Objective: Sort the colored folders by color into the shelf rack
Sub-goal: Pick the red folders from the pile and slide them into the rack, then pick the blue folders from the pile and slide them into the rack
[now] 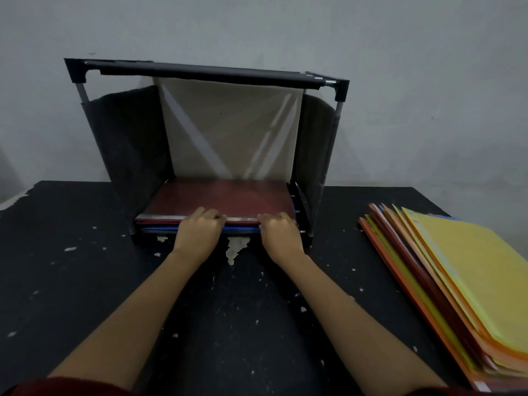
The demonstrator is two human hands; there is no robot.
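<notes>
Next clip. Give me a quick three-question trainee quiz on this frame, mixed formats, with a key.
1. True or false: the left hand and right hand both hold the front edge of the red folders in the shelf rack.
2. Which colour tops the loose stack on the table? A green, B yellow, C blue.
3. Fill in: the folder edge showing just beneath the red folders is ___.

Key: 1 true; 2 B; 3 blue.
</notes>
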